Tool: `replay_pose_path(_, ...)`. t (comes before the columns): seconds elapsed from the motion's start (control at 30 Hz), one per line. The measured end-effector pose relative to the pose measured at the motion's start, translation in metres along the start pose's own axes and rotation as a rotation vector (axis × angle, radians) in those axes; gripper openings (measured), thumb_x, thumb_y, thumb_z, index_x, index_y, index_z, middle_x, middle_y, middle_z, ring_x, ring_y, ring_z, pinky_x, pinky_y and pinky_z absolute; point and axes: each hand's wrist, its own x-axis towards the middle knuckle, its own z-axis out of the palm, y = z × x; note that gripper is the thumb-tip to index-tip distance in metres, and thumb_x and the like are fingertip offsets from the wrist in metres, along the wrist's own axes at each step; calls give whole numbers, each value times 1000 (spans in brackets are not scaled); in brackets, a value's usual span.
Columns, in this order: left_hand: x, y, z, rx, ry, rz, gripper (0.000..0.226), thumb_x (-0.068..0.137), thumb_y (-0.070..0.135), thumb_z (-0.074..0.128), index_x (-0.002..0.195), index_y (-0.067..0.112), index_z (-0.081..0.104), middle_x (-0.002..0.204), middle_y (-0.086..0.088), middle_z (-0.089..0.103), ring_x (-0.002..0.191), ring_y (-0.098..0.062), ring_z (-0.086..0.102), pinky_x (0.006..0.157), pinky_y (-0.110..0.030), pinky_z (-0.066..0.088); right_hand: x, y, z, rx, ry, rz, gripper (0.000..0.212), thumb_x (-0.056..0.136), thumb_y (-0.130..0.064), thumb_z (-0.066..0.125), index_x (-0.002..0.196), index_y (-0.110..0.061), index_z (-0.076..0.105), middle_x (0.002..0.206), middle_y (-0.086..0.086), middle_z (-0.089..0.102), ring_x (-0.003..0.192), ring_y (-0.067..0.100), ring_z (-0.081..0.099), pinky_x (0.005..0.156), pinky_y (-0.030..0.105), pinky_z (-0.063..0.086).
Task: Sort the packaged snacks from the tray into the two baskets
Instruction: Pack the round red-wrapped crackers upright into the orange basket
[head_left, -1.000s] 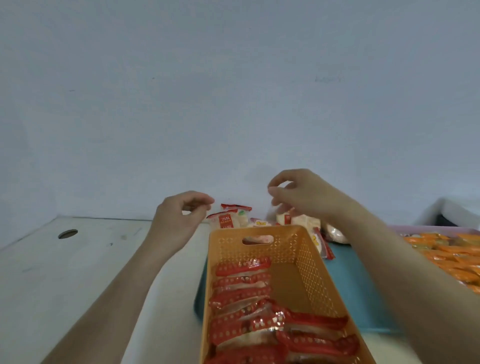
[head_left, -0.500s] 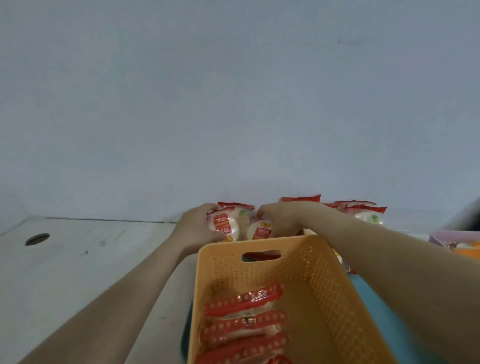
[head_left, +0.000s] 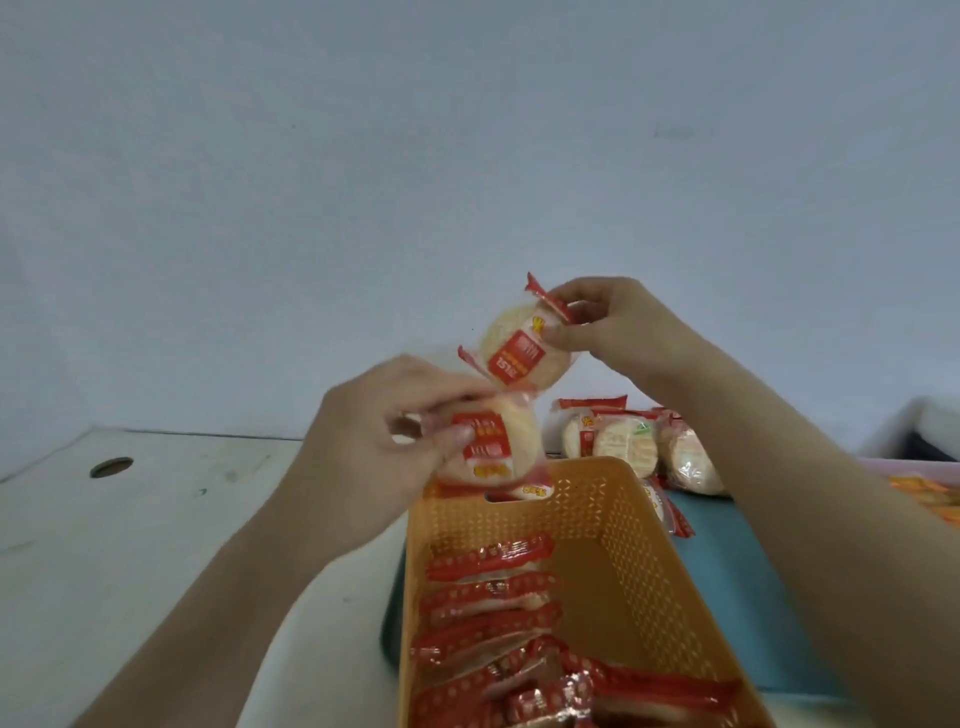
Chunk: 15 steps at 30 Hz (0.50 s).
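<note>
Lower snack packet (head_left: 493, 447) was pinched in the left hand (head_left: 374, 441) just over the far rim of the orange basket (head_left: 613, 499), nearer to it than the upper snack packet (head_left: 514, 348) pinched in the right hand (head_left: 618, 322).

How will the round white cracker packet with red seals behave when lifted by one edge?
The round white cracker packet in clear film with red seals hangs from the right hand's pinch at one seal, so it is probably light. The disc looks flat, not sagging: likely stiff, perhaps brittle. The glossy film could be slippery; the crimped seal seems safer.
</note>
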Motion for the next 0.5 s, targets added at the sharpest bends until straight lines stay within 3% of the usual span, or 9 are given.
replay_pose_path(0.1,-18,1,8,224,-144,-21,35,87,18,68,112,42,69,98,26,58,97,-2,58,80,-18,50,-21,-17,-5,102,-95,16,23,86,-6,68,108,-13,67,104,13,70,84,15,58,76,31,43)
replay_pose_path(0.23,-33,2,13,361,-431,-81,31,95,41,47,123,47,60,117,29,58,111,2,52,97,-29,47,-41,-20,9,-94,-288,6,25,84,-6,71,108,-11,68,99,10,74,88,19,67,79,34,52)
replay_pose_path(0.3,-38,4,11,359,-514,-103,33,94,49,43,122,48,62,116,27,62,109,2,55,96,-28,48,-48,-17,19,-212,-341,3,27,84,-8,71,110,-12,67,100,7,74,91,18,69,80,32,57)
replay_pose_path(0.4,-43,10,3,343,-435,-152,24,92,44,55,113,48,67,102,29,66,96,6,59,83,-13,47,-54,-11,28,-408,-331,-55,27,82,-12,72,107,-19,68,100,0,71,88,13,68,79,31,58)
replay_pose_path(0.5,-47,8,-2,302,-204,-165,16,86,34,68,97,44,74,91,29,67,94,7,58,80,-13,44,-61,-8,38,-590,-311,-136,25,80,-15,73,105,-22,70,99,-4,70,89,10,64,81,28,54)
